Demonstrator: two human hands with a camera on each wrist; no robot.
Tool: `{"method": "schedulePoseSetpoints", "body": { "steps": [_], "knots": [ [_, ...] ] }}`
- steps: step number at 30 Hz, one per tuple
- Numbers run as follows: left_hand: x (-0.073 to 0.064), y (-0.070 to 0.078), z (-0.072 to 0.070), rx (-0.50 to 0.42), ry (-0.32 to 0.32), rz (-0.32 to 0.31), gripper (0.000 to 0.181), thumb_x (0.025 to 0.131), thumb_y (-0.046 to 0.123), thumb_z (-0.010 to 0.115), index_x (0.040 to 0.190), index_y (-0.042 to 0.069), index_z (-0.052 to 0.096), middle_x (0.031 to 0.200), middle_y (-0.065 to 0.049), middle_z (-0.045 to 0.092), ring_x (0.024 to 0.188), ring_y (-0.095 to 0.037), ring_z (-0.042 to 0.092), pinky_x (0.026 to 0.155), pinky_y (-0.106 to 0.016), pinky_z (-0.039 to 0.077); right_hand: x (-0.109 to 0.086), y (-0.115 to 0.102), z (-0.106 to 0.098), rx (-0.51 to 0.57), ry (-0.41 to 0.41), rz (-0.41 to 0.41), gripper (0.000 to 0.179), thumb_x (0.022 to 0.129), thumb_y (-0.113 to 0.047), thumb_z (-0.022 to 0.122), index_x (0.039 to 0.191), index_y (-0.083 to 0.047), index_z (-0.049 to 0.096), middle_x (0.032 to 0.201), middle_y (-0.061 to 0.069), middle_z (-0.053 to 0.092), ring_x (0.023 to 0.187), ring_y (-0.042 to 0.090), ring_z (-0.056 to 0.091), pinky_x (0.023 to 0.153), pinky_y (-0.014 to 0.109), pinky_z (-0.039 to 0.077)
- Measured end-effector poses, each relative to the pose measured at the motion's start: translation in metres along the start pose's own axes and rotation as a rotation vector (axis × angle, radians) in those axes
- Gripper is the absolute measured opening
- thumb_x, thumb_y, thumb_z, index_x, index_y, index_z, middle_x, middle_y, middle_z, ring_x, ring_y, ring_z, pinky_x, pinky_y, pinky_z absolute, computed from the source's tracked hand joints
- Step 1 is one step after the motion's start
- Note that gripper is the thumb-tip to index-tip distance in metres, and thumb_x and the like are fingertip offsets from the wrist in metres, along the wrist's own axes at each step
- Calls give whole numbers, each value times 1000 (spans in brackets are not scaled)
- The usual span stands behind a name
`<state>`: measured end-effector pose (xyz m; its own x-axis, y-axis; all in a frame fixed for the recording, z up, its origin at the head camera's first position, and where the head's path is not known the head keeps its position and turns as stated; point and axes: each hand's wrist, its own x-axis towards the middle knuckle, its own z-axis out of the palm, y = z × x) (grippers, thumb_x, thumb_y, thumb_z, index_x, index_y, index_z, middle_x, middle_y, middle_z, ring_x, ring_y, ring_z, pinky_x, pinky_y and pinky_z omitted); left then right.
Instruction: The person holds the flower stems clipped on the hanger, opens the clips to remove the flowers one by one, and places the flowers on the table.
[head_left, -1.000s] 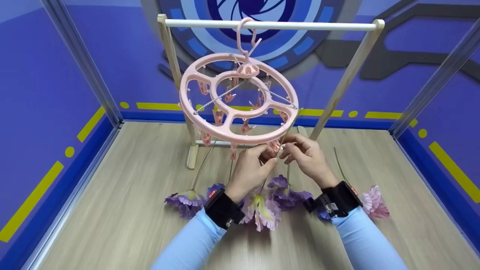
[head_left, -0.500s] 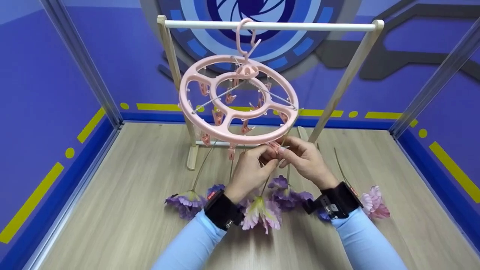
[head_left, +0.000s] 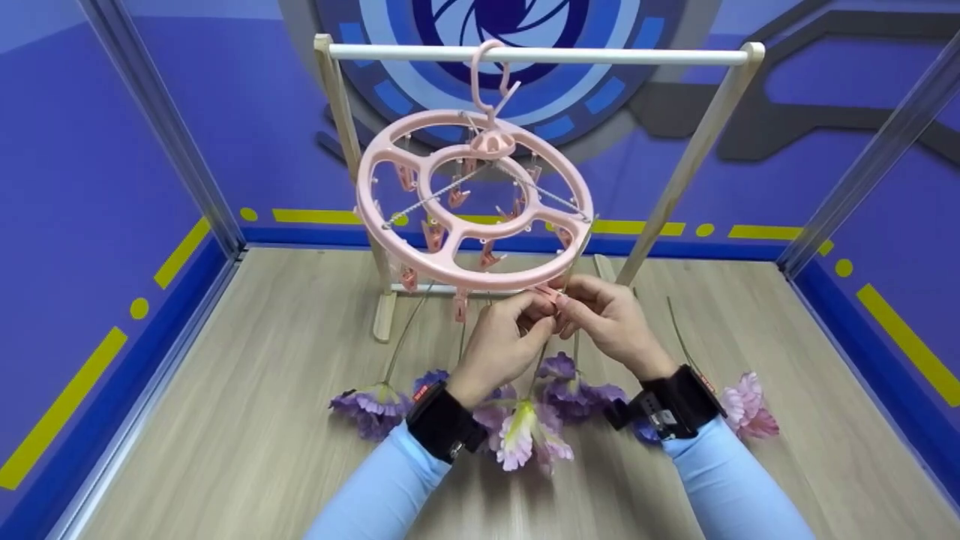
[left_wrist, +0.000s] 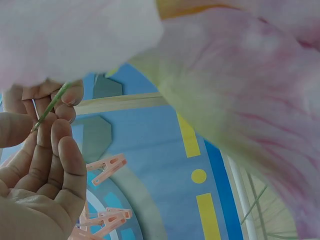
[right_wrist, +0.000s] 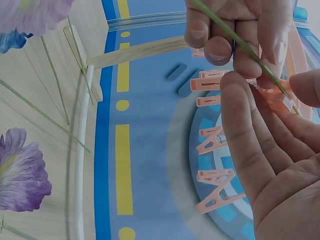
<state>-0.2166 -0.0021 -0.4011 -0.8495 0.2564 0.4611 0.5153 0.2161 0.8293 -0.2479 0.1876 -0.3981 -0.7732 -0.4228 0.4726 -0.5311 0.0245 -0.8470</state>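
From the drying hanger (head_left: 476, 279), a pink ring with clothespins, hangs the clothespin (head_left: 548, 295) where both hands meet. My left hand (head_left: 504, 346) pinches that clothespin, its fingertips largely hidden in the head view. My right hand (head_left: 616, 324) pinches the thin green stem (right_wrist: 250, 56) of an artificial flower beside the clothespin. The flower's pale pink head (head_left: 528, 435) hangs downward below my hands and fills much of the left wrist view. The stem's upper end rises past the fingers towards the ring.
The hanger hooks over the white rail of a wooden rack (head_left: 690, 161). Purple flowers (head_left: 373, 409) hang head-down on the left, another purple flower (head_left: 581, 394) right of centre. A pink flower (head_left: 750, 405) lies on the table (head_left: 225, 420) at right. Walls stand on three sides.
My right thumb and fingers have closed in beside the clothespin. The pink flower head has swung slightly right and turned. My left hand has hardly moved.
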Motion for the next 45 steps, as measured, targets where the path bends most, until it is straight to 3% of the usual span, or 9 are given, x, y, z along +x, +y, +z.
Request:
{"method": "schedulePoseSetpoints", "body": {
  "steps": [9, 14, 18, 21, 24, 29, 38, 45],
  "knots": [
    [-1, 0, -1, -52, 35, -95, 15, 99, 7, 63, 112, 0, 67, 89, -8, 72, 80, -17, 68, 73, -25, 54, 1, -1, 1, -28, 18, 12, 21, 101, 6, 56, 119, 15, 64, 85, 23, 70, 67, 14, 70, 58, 28, 58],
    [-1, 1, -2, -45, 30, -106, 22, 99, 12, 68, 118, 2, 65, 92, -6, 70, 82, -14, 66, 74, -26, 54, 1, -1, 3, -45, 64, 13, 16, 98, 7, 62, 113, 13, 67, 82, 11, 71, 65, 16, 68, 58, 29, 58],
    [0, 3, -3, -2, 15, -108, 24, 94, 11, 73, 115, 4, 66, 88, -3, 69, 79, -14, 64, 72, -26, 53, 3, 0, 4, -72, 114, 0, 13, 94, 9, 67, 107, 11, 68, 84, 4, 70, 68, 11, 64, 62, 24, 55],
    [1, 3, -3, 48, 17, -105, 22, 90, 7, 75, 110, 3, 66, 84, -2, 67, 77, -18, 64, 71, -25, 52, 2, 0, 3, -106, 133, -9, 15, 90, 11, 70, 105, 8, 70, 93, 6, 68, 78, 11, 65, 68, 22, 55],
    [2, 3, -3, 79, 16, -95, 22, 88, 4, 75, 109, 3, 67, 83, -3, 67, 76, -19, 64, 71, -26, 52, 2, 2, -1, -114, 101, -10, 21, 88, 13, 71, 109, 9, 70, 102, 14, 65, 89, 13, 67, 77, 22, 57],
    [1, 2, -5, 94, 9, -87, 18, 89, 3, 75, 107, 3, 68, 82, -4, 66, 74, -14, 61, 71, -29, 52, 1, 3, -4, -59, 14, 17, 37, 87, 17, 55, 125, 18, 58, 114, 28, 64, 100, 11, 68, 87, 26, 57],
    [1, 0, -8, 93, 16, -48, 16, 90, -1, 72, 107, 1, 71, 84, -7, 69, 74, -12, 61, 71, -26, 51, 5, 3, -1, -125, 42, 37, 39, 91, 17, 50, 129, 15, 54, 119, 25, 63, 96, 12, 68, 80, 24, 57],
    [0, 2, -10, 94, 8, -60, 16, 91, 1, 73, 107, 3, 72, 86, -6, 70, 76, -11, 61, 72, -27, 51, 6, 3, -5, -192, 18, 61, 32, 93, 13, 55, 124, 12, 62, 111, 25, 67, 89, 11, 69, 75, 22, 56]
  ]
}}
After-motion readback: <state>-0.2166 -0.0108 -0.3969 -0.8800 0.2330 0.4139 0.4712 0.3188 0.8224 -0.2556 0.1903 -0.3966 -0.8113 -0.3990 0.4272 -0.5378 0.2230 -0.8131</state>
